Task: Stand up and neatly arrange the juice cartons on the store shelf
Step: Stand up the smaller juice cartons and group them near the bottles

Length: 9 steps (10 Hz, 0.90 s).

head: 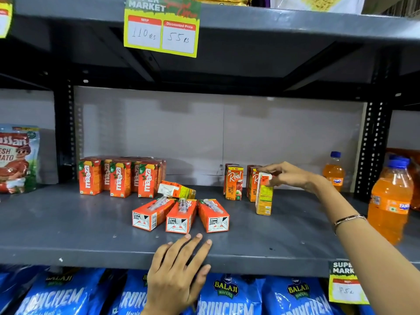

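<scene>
While the right hand (288,176) pinches the top of an upright carton (264,194), thumb and fingers closed on its upper end, that carton stands with its long axis vertical, just in front of two standing Real apple cartons (234,183) at the right of the shelf (68,226). Four cartons lie fallen at mid-shelf: three fallen cartons (181,215) side by side, long axes running front to back with their bases toward the shelf edge, and one tilted carton (176,189) resting behind them. The left hand (179,273) lies flat and empty on the shelf lip, fingers spread, directly before these three and judged the nearer hand. At left stand at least five Maaza cartons (120,179). Three Fanta bottles (389,201) are visible at far right.
</scene>
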### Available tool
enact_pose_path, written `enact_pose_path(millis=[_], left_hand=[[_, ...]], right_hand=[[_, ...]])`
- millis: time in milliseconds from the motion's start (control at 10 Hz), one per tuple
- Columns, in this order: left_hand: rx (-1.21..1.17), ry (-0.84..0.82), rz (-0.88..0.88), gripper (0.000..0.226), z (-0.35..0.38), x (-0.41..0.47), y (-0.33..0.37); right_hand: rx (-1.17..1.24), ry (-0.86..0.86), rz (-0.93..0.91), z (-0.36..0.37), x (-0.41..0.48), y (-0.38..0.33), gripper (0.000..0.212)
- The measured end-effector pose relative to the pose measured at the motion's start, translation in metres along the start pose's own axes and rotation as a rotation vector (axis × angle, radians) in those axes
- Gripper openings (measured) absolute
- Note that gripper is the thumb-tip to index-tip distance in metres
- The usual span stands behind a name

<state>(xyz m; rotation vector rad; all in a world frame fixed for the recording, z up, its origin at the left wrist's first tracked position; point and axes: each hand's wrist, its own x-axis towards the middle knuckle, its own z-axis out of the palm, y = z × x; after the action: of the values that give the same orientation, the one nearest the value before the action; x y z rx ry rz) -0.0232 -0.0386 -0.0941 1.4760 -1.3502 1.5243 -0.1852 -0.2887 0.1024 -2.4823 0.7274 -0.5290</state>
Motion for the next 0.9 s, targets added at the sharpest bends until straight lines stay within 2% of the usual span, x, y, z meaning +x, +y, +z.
enact_pose_path(millis=[300, 400, 500, 700, 900], left_hand=[[0.006, 0.018, 0.014, 0.036, -0.001, 0.001, 0.000], [0.009, 0.017, 0.017, 0.036, -0.001, 0.002, 0.000], [0.011, 0.016, 0.019, 0.036, -0.002, 0.002, 0.000], [0.014, 0.014, 0.023, 0.037, -0.001, 0.002, 0.000], [0.005, 0.015, 0.025, 0.036, -0.002, 0.002, 0.001]], right_hand=[[-0.017, 0.058, -0.006, 0.005, 0.008, 0.007, 0.055], [-0.178, 0.201, -0.033, 0.005, 0.008, 0.007, 0.051], [-0.188, 0.204, -0.021, 0.004, 0.008, 0.009, 0.049], [0.127, 0.095, 0.033, 0.007, 0.000, 0.016, 0.051], [0.165, 0.052, 0.053, 0.006, 0.000, 0.016, 0.050]])
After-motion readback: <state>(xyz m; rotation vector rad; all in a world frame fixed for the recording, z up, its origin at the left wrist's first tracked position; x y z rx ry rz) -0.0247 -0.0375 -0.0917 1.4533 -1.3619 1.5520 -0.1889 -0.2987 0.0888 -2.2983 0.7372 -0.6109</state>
